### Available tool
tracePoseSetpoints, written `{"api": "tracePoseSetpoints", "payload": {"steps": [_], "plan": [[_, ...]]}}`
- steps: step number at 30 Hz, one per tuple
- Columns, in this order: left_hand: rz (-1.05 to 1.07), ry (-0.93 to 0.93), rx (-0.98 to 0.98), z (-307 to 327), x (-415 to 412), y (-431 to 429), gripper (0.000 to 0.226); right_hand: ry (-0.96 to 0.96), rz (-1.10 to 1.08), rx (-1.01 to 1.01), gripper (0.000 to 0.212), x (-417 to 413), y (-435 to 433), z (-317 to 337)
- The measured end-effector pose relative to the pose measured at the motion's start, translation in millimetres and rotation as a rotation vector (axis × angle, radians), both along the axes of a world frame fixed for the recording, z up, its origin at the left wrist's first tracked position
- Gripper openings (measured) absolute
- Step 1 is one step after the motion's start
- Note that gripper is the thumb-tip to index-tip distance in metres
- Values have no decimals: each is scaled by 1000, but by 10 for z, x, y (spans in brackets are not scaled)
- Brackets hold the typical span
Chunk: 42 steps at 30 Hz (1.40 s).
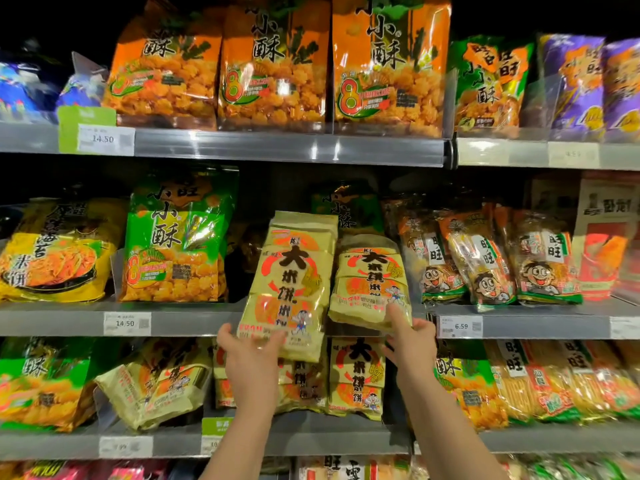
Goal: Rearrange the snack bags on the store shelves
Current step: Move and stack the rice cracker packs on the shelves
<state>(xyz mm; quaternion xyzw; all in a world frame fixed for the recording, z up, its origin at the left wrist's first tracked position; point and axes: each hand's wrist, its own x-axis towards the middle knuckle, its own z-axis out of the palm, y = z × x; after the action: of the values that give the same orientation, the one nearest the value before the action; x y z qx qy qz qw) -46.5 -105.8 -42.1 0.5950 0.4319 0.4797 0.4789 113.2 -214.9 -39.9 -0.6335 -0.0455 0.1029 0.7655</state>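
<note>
Two pale yellow rice-cracker bags sit at the front of the middle shelf (194, 322). My left hand (247, 355) grips the bottom of the taller bag (294, 271), which leans out over the shelf edge. My right hand (412, 341) holds the lower right corner of the shorter bag (369, 278) beside it. More of the same yellow bags (356, 375) stand on the shelf below, partly hidden by my forearms.
A green snack bag (175, 244) stands left of the gap, and clear cartoon-face bags (485, 258) stand to the right. Orange bags (273, 64) fill the top shelf. Price tags (126, 323) line the shelf rails.
</note>
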Motion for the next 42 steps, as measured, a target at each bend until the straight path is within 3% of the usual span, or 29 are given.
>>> {"api": "tracePoseSetpoints", "payload": {"steps": [5,9,12,15,19,27,34,38,42], "plan": [[40,-36,-210,-115,71,106,101,233,72,376,55,-74,117,-137],[-361,-465,-640,-214,179,133,84,334,80,609,57,-126,152,-109],[-420,-578,-720,-219,184,117,82,375,106,616,39,-168,103,-86],[-445,-579,-710,-260,178,110,85,427,130,644,16,-291,12,-114],[-436,-562,-717,-398,151,97,82,449,107,676,22,-468,-34,-244],[-472,-499,-715,-641,-34,27,24,477,208,640,25,-738,-61,-459],[-462,-408,-760,-1079,-231,-105,41,479,249,621,44,-1027,-291,-964],[-463,-380,-824,-1350,-344,-204,65,479,240,589,42,-1144,-442,-1171],[-438,-363,-886,-1586,-449,-298,64,505,196,577,42,-1262,-562,-1368]]}}
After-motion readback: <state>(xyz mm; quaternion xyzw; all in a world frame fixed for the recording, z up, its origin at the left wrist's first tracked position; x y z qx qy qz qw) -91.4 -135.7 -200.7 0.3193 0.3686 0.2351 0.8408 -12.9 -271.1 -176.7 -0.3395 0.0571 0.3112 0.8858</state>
